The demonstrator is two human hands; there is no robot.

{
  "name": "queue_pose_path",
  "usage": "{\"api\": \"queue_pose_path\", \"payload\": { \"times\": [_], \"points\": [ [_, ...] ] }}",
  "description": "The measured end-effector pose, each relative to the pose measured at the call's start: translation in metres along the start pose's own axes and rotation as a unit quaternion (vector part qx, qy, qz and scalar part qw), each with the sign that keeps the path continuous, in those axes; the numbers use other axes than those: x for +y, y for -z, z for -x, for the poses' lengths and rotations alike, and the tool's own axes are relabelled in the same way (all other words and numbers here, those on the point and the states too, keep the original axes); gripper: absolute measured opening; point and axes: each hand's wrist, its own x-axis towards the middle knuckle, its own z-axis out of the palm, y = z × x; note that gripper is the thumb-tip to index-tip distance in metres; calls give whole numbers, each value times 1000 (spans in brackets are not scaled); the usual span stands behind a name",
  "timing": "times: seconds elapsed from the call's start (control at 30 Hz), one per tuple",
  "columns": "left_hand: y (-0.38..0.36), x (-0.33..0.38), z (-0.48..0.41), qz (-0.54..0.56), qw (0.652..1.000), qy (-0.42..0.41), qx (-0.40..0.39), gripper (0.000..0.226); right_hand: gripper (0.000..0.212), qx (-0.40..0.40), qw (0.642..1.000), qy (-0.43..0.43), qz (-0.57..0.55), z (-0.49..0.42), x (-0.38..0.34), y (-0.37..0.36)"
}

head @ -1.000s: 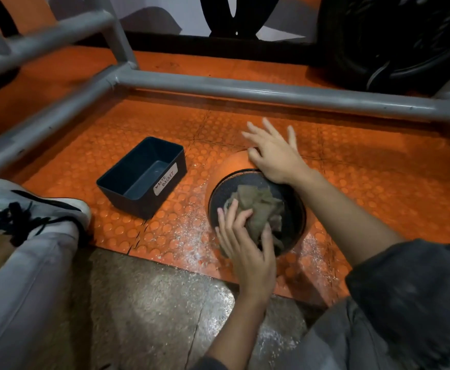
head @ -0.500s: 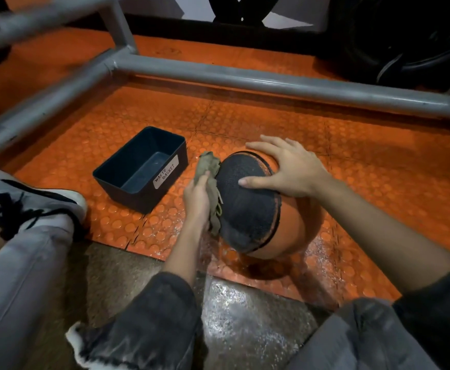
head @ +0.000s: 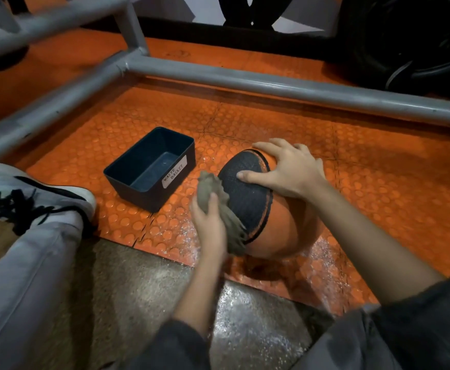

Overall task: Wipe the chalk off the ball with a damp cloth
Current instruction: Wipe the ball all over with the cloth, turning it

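An orange ball [head: 280,222] with a round black textured panel sits on the orange studded floor mat [head: 379,169]. My right hand [head: 288,169] rests on top of the ball with fingers spread, thumb on the black panel. My left hand [head: 210,222] grips a crumpled grey-green cloth [head: 229,222] and presses it against the ball's left side, at the edge of the black panel. Part of the cloth hangs down below my fingers.
A dark blue bin [head: 151,169] labelled "WASTE BASKET" stands just left of the ball. Grey metal frame bars [head: 272,86] cross behind and to the left. My white shoe [head: 31,193] and grey trouser leg lie at the left. White powder streaks the mat and concrete floor [head: 245,316].
The ball has been turned so its black panel faces left instead of up. My left hand brought the cloth from the top of the panel to the ball's left side and slid it slightly lower.
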Motion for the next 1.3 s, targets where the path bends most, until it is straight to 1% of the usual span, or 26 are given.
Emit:
{"api": "queue_pose_path", "payload": {
  "times": [0.07, 0.13, 0.17, 0.2, 0.27, 0.37, 0.4, 0.43, 0.47, 0.5, 0.57, 0.63, 0.67, 0.7, 0.77, 0.8, 0.87, 0.93, 1.0, 1.03, 1.1, 1.17, 1.2, 1.27, 1.3],
  "points": [
    [-3, 16, -40, -34, 997, 45, -50, 14, 83, 18, 1000, 6, -1, 12, 3, -4],
    [-13, 27, -69, -82, 986, 95, -106, 11, 81, 40, 999, 5, 2, 21, 6, -7],
    [-19, 29, -76, -97, 982, 107, -122, 8, 80, 51, 999, -6, 2, 23, 7, -8],
    [-24, 29, -77, -114, 980, 107, -119, 8, 80, 59, 998, -25, -1, 24, 8, -9],
    [-29, 28, -68, -136, 985, 71, -76, 12, 80, 70, 995, -70, -15, 23, 8, -10],
    [-27, 19, -32, -123, 992, -36, -4, 8, 83, 76, 990, -115, -28, 18, 3, -10],
    [-24, 13, -14, -137, 988, -63, 15, 14, 84, 75, 989, -127, -30, 16, 0, -10],
    [-22, 8, 5, -156, 984, -85, 31, 27, 84, 72, 988, -136, -31, 14, -4, -10],
    [-20, 3, 25, -169, 979, -108, 39, 38, 85, 69, 987, -143, -29, 13, -9, -10],
    [-19, -1, 42, -177, 975, -128, 34, 43, 85, 64, 987, -147, -23, 12, -13, -10],
    [-17, -2, 60, -169, 974, -149, 16, 42, 87, 46, 990, -134, -4, 11, -18, -7],
    [-11, 4, 44, -128, 984, -120, 16, 33, 88, 22, 995, -99, 23, 10, -15, 3],
    [-5, 4, 23, -95, 992, -82, 15, 28, 88, 12, 997, -74, 35, 7, -11, 9],
    [1, 5, 0, -65, 997, -34, 2, 28, 87, 5, 998, -49, 42, 4, -7, 14],
    [11, 2, -43, -59, 995, 55, -50, 34, 83, -12, 999, -2, 33, -1, -1, 15],
    [13, 0, -56, -69, 991, 86, -70, 36, 80, -21, 999, 13, 21, -3, 1, 12],
    [11, -3, -67, -85, 988, 103, -76, 40, 77, -31, 999, 11, -6, -8, 3, 6],
    [5, 0, -55, -77, 993, 75, -57, 33, 75, -31, 999, -16, -33, -12, 7, 5],
    [-2, 4, -28, -56, 998, 27, -27, 24, 73, -20, 998, -38, -55, -15, 12, 6],
    [-5, 4, -10, -53, 999, -6, -10, 23, 73, -15, 997, -44, -60, -16, 13, 6],
    [-10, -2, 22, -94, 992, -84, 12, 33, 73, -5, 996, -56, -66, -19, 11, 5],
    [-17, -14, 48, -167, 972, -162, 26, 50, 72, -6, 996, -64, -69, -20, 9, 6],
    [-19, -17, 56, -194, 963, -187, 30, 54, 72, -8, 996, -62, -70, -20, 9, 6],
    [-23, -14, 55, -205, 957, -199, 45, 53, 70, -12, 996, -48, -73, -17, 11, 7],
    [-23, -10, 47, -196, 960, -191, 54, 50, 69, -11, 996, -40, -76, -15, 12, 7]
  ]
}}
